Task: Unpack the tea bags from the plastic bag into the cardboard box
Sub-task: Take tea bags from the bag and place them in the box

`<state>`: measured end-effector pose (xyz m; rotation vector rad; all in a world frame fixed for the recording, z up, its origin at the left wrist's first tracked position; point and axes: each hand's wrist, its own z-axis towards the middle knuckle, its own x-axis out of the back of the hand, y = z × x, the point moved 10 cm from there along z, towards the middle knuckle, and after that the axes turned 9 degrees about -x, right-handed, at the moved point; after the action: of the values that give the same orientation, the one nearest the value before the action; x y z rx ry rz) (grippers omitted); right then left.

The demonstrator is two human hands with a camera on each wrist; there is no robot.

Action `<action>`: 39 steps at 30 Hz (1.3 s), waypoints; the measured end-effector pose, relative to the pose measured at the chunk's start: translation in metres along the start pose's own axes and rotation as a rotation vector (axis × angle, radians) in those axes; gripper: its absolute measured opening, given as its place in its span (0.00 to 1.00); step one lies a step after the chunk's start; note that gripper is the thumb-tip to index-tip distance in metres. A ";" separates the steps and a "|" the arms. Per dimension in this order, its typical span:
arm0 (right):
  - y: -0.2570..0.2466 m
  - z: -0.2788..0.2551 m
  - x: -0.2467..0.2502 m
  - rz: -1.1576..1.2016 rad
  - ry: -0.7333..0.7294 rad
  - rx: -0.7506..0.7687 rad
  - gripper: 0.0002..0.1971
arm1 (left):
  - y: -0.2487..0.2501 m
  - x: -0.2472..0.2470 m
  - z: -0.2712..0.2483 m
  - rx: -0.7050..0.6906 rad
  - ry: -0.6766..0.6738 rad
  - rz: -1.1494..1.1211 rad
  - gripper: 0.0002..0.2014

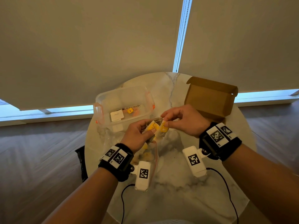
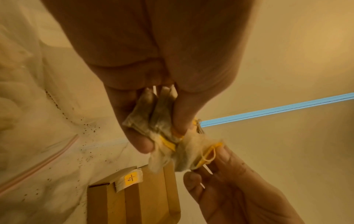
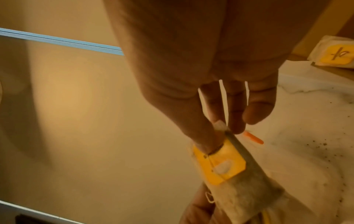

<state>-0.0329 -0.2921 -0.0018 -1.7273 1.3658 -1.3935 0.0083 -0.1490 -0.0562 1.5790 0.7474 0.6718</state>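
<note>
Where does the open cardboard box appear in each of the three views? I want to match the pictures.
Head: cardboard box at upper right on the table, behind the right hand.
Left wrist: bottom centre, a tea bag on its edge.
Right wrist: only a brown strip at the top right corner.
Shared landmark: the blue gap between the blinds.

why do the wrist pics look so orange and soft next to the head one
Head view: neutral colour, daylight glaring blue-white through the blind gap, straight edges bowed by the wide lens. Left wrist view: amber cast, tea bags fairly sharp, palm dark. Right wrist view: same cast, the yellow tag blurred.
</note>
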 end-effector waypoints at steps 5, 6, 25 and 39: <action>-0.005 0.004 -0.006 -0.057 0.002 -0.018 0.05 | 0.002 -0.004 -0.002 0.005 -0.021 0.006 0.14; -0.005 0.005 -0.006 -0.060 0.013 -0.023 0.05 | 0.001 -0.004 -0.002 0.004 -0.026 0.016 0.14; -0.016 -0.003 -0.002 -0.185 -0.096 0.018 0.05 | 0.006 0.020 0.009 0.002 0.079 0.237 0.19; -0.005 -0.001 -0.003 -0.130 -0.084 -0.047 0.03 | 0.018 0.013 0.008 -0.170 0.041 0.268 0.06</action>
<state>-0.0315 -0.2878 0.0015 -1.9132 1.2704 -1.3498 0.0242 -0.1453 -0.0390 1.5250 0.4974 0.9416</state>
